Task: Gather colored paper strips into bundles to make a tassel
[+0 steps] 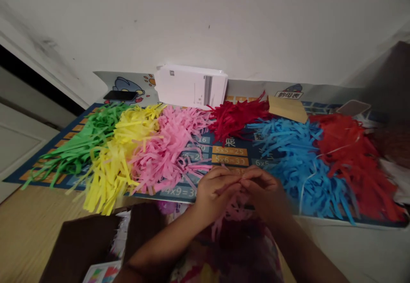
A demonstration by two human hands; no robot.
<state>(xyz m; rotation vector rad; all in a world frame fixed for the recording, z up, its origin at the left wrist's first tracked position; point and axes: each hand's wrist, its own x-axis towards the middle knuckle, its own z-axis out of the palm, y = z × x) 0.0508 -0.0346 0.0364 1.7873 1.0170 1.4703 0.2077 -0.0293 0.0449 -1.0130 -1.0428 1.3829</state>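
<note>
My left hand and my right hand meet at the table's front edge, fingers closed and pinching at the top of a pink fringed paper strip. Its cut strands hang below my hands over my lap. Exactly how the fingers grip it is partly hidden. Just beyond my left hand lies a heap of pink paper fringe. To the right of my right hand spreads blue paper fringe, with a thin white string lying over it.
Yellow fringe, green fringe, dark red fringe and red fringe cover the table mat. Behind them stand a white box, a phone and tan paper. A dark open box sits lower left.
</note>
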